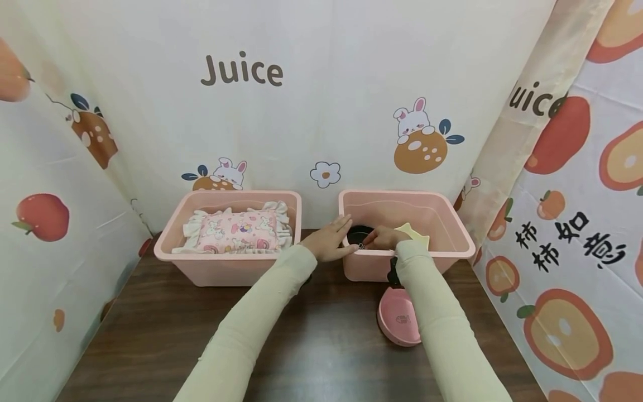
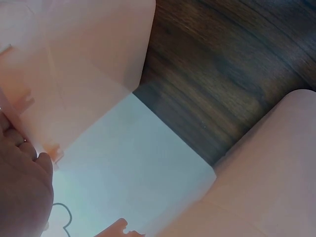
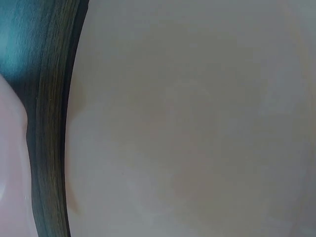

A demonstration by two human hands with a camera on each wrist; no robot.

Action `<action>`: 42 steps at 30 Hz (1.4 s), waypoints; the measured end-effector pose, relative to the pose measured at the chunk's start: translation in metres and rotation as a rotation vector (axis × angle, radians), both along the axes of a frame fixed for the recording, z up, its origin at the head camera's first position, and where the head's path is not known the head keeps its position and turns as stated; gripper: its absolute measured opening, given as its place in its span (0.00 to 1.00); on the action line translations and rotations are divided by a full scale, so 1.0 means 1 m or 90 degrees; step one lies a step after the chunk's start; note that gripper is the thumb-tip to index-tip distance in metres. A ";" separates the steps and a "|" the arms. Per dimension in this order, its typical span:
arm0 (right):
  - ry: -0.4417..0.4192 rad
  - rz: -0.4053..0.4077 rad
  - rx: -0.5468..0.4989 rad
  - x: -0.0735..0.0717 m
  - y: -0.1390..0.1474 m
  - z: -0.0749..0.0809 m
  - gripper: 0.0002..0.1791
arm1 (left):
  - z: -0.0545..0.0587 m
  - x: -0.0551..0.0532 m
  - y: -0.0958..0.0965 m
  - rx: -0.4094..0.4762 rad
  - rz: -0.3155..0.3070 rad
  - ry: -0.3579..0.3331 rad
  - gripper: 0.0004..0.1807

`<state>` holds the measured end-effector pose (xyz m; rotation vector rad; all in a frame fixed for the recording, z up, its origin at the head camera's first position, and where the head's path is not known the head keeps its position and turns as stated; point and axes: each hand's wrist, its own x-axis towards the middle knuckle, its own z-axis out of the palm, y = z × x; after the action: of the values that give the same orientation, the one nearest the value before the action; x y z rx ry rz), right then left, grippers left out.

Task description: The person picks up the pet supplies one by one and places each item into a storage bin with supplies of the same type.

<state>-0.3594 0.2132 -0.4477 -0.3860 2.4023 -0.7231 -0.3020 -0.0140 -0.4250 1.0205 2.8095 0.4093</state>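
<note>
In the head view my left hand (image 1: 329,240) rests on the left rim of the right pink bin (image 1: 407,273), its fingers extended. The left wrist view shows part of this hand (image 2: 24,185) at the bin's edge. My right hand (image 1: 384,238) reaches over the front rim into the same bin. Its fingers pinch at a black rounded item (image 1: 359,231) with a small silver detail, in the bin's left end. Beside that hand lies a pale yellow item (image 1: 417,234), partly covered by the sleeve. The bin's wall (image 3: 187,118) fills most of the right wrist view, hiding the fingers.
Another pink bin (image 1: 226,272) stands at the left, holding a pink frilled cushion (image 1: 238,230). A round pink bowl (image 1: 397,321) with a fish mark sits on the dark wooden table (image 1: 321,346), partly under my right forearm. Printed curtains (image 1: 321,111) enclose the back and sides.
</note>
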 end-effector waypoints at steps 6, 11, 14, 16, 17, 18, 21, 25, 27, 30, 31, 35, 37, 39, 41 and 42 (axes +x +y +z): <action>-0.010 -0.017 -0.017 0.001 0.001 -0.004 0.23 | 0.001 0.001 0.002 -0.012 0.000 -0.001 0.44; 0.013 0.011 -0.024 0.002 -0.002 -0.001 0.24 | 0.001 0.001 0.002 -0.017 0.003 0.006 0.44; 0.034 0.038 -0.042 0.003 -0.005 0.001 0.26 | 0.000 0.000 0.002 -0.019 0.000 0.017 0.44; 0.048 0.052 -0.049 0.004 -0.006 0.003 0.26 | -0.001 -0.001 0.002 -0.016 -0.005 0.025 0.44; 0.057 0.062 -0.050 0.005 -0.006 0.005 0.26 | -0.001 -0.001 0.002 -0.013 -0.006 0.024 0.44; 0.070 0.074 -0.045 0.006 -0.006 0.006 0.26 | -0.001 -0.001 0.002 -0.009 -0.007 0.022 0.44; 0.109 0.113 -0.033 0.007 -0.004 0.013 0.26 | -0.001 -0.001 0.002 -0.002 -0.005 0.016 0.44; 0.167 0.161 -0.040 0.012 0.000 0.026 0.24 | -0.001 -0.001 0.001 -0.005 0.001 0.011 0.44; 0.185 0.175 -0.055 0.017 0.003 0.035 0.24 | 0.000 0.000 0.001 -0.010 0.000 0.012 0.44; 0.207 0.187 -0.075 0.026 0.007 0.046 0.24 | 0.000 -0.001 0.001 -0.014 0.003 0.010 0.44; 0.210 0.190 -0.083 0.030 0.008 0.050 0.23 | 0.000 -0.001 0.000 -0.015 0.005 0.010 0.44; 0.238 0.197 -0.092 0.049 0.017 0.062 0.23 | 0.001 -0.001 0.000 -0.014 0.004 0.010 0.44; 0.253 0.195 -0.092 0.059 0.022 0.067 0.24 | 0.001 -0.002 0.001 -0.011 -0.002 0.011 0.44; 0.283 0.192 -0.092 0.070 0.029 0.070 0.24 | 0.001 -0.001 0.001 -0.007 -0.009 0.014 0.43; 0.311 0.185 -0.097 0.081 0.035 0.071 0.24 | 0.001 -0.001 0.001 -0.007 -0.013 0.018 0.43; 0.321 0.180 -0.101 0.086 0.038 0.072 0.24 | 0.001 -0.001 0.002 -0.006 -0.014 0.020 0.43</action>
<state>-0.2735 0.2514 -0.3759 -1.0589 2.6699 -0.7551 -0.3029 -0.0124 -0.4244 1.0645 2.8230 0.3804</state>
